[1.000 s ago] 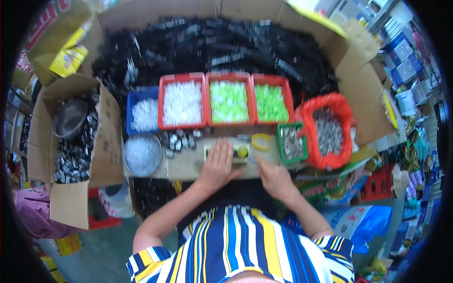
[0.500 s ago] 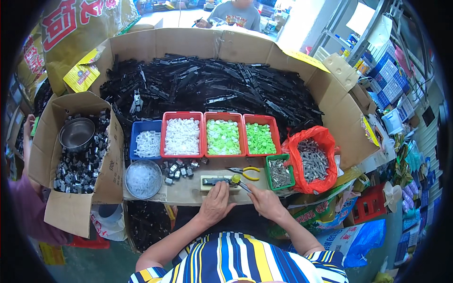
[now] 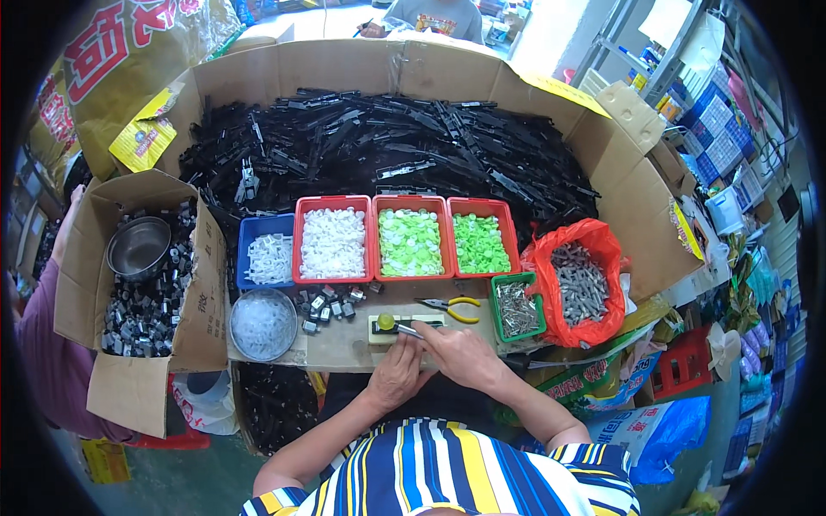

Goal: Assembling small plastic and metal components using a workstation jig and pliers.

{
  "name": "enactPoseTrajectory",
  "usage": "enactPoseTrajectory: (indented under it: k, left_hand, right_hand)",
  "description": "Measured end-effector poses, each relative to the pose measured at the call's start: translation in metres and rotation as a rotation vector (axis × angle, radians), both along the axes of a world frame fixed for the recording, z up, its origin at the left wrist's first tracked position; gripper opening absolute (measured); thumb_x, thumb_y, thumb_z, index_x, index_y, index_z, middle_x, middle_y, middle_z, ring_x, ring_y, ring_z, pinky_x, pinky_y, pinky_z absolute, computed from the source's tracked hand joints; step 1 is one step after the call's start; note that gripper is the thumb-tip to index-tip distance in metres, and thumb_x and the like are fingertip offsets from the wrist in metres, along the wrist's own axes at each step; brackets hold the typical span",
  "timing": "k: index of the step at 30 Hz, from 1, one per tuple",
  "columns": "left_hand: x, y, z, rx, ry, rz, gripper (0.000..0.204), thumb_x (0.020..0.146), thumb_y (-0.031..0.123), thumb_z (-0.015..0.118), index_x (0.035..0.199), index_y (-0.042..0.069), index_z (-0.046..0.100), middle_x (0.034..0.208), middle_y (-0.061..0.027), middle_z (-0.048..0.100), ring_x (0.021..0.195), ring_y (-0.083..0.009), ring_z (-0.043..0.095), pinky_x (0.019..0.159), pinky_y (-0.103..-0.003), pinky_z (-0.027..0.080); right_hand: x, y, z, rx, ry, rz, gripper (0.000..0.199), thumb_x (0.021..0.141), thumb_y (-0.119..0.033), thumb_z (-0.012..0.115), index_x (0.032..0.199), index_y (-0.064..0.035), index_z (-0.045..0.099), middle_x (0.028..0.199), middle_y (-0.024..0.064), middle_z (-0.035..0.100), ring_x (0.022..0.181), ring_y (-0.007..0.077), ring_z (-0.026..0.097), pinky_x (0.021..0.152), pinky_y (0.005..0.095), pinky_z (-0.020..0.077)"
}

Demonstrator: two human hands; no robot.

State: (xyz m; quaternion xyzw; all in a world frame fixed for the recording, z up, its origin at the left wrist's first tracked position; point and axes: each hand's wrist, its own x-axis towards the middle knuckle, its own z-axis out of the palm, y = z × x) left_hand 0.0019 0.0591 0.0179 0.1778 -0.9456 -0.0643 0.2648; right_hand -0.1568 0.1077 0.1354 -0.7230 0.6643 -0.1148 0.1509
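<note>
A small hammer with a round yellow head (image 3: 386,321) is in my right hand (image 3: 465,354), its metal handle slanting left. The head lies over the left part of a pale block (image 3: 375,336), which has a dark strip-like part along its top. Close against the block's front side, my left hand (image 3: 397,375) has its fingers drawn together. Its fingertips are partly covered by the hammer handle and my right hand, so what they pinch cannot be made out. Pliers with yellow handles (image 3: 463,310) lie just behind the block, to its right.
Beyond the block stand a blue bin (image 3: 243,267), red bins of white and green pieces, a green basket of pins (image 3: 518,308) and a red bag (image 3: 532,254). A metal bowl (image 3: 262,323) and small metal-and-black parts sit left. Black strips (image 3: 387,146) heap behind; another person's arm (image 3: 60,318) is far left.
The hammer's yellow head has moved left along the block, and my right hand has come left with it. My left hand has slid slightly toward me, off the block's top.
</note>
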Motion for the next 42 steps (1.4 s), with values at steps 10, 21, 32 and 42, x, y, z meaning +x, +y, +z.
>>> enactPoseTrajectory:
  k: [10, 21, 32, 42]
  left_hand:
    - [0.005, -0.003, 0.012, 0.038, 0.043, 0.004, 0.066, 0.083, 0.031, 0.072, 0.127, -0.013, 0.051, 0.132, -0.0285, 0.051, 0.128, -0.0403, 0.048, 0.109, -0.044, 0.039]
    - [0.032, -0.018, 0.028, 0.044, 0.081, 0.129, 0.055, 0.083, 0.022, 0.072, 0.125, -0.009, 0.057, 0.130, -0.0231, 0.056, 0.123, -0.0363, 0.053, 0.101, -0.043, 0.044]
    - [0.018, -0.026, 0.027, 0.052, 0.010, 0.129, 0.054, 0.084, 0.023, 0.069, 0.127, -0.007, 0.055, 0.132, -0.0205, 0.055, 0.126, -0.0348, 0.051, 0.101, -0.044, 0.042]
    - [-0.003, -0.028, 0.025, 0.036, -0.125, 0.145, 0.078, 0.079, 0.045, 0.073, 0.134, -0.005, 0.050, 0.137, -0.0211, 0.052, 0.133, -0.0356, 0.045, 0.106, -0.049, 0.036]
  right_hand:
    - [-0.005, 0.003, 0.007, -0.140, -0.134, -0.046, 0.031, 0.095, -0.016, 0.058, 0.124, -0.0050, 0.058, 0.088, 0.0239, 0.067, 0.080, 0.0410, 0.067, 0.067, 0.0488, 0.0534]
    - [-0.012, 0.025, -0.002, -0.229, -0.182, -0.110, 0.030, 0.094, -0.013, 0.060, 0.121, -0.0012, 0.058, 0.092, 0.0211, 0.069, 0.081, 0.0392, 0.067, 0.067, 0.0460, 0.0538]
    - [-0.018, 0.038, -0.024, -0.100, -0.062, -0.149, 0.028, 0.096, -0.021, 0.058, 0.118, -0.0051, 0.057, 0.078, 0.0202, 0.067, 0.068, 0.0399, 0.066, 0.059, 0.0499, 0.0523]
    - [-0.028, 0.046, -0.018, -0.040, -0.004, -0.255, 0.030, 0.094, -0.018, 0.061, 0.121, -0.0052, 0.058, 0.088, 0.0191, 0.069, 0.074, 0.0371, 0.068, 0.064, 0.0492, 0.0525]
